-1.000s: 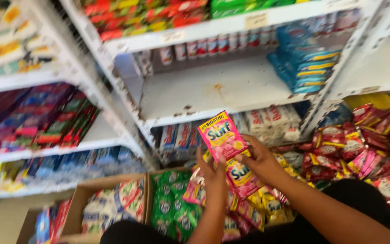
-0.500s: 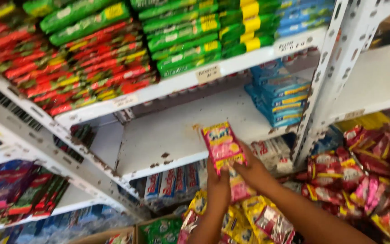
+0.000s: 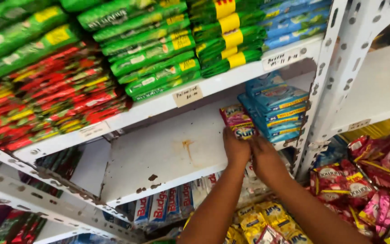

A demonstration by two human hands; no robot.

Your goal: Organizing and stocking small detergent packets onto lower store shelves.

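I hold a stack of glossy pink-and-yellow plastic sachets (image 3: 239,121) over the white metal shelf (image 3: 168,156), with its long axis running roughly from 11 o'clock down to 5 o'clock and its top edge tilted toward 11. The printed faces point at me; the film looks crinkled and shiny.

My left hand (image 3: 235,147) grips the stack's lower end from beneath, fingers curled shut around it. My right hand (image 3: 263,156) sits just beside it at 4 o'clock, fingers bent against the same lower edge; how tightly it clamps I cannot tell.

At 3 o'clock of the sachets, touching or nearly so, stands a pile of flat blue plastic packets (image 3: 276,106). The shelf board is painted, chipped and rust-stained.

At 11 o'clock, on the shelf above, lie long green plastic pouches with yellow labels (image 3: 159,45), and at 9 o'clock crumpled red wrappers (image 3: 55,104). At 4 o'clock hang red-and-pink foil sachets (image 3: 362,176); at 6 o'clock yellow ones (image 3: 267,221).
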